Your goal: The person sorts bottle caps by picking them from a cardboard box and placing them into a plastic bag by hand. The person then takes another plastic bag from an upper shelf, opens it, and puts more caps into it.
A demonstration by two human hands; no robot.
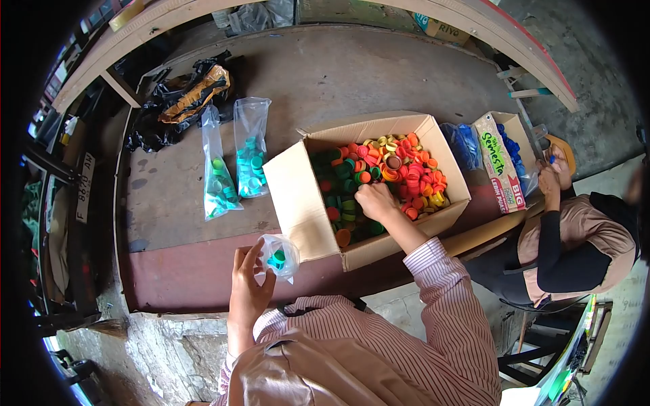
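My left hand [249, 274] is closed on the side of a clear plastic bag [288, 260], which has a few green bottle caps [276, 258] in it. My right hand [376, 202] reaches into an open cardboard box [308, 238] full of bottle caps. Red and orange caps [413, 177] lie to the right, yellow ones at the back, dark green ones [349, 206] to the left. The fingers of that hand point down among the caps, so whatever they grip is hidden. Two clear bags [252, 162] with green caps lie on the table left of the box.
A black plastic bag with brown tape [179, 101] lies at the table's far left. Right of the box stands a printed carton [500, 162] with blue items inside. A co-worker [569, 243] sits at the right, hands beside that carton. A wooden beam crosses overhead.
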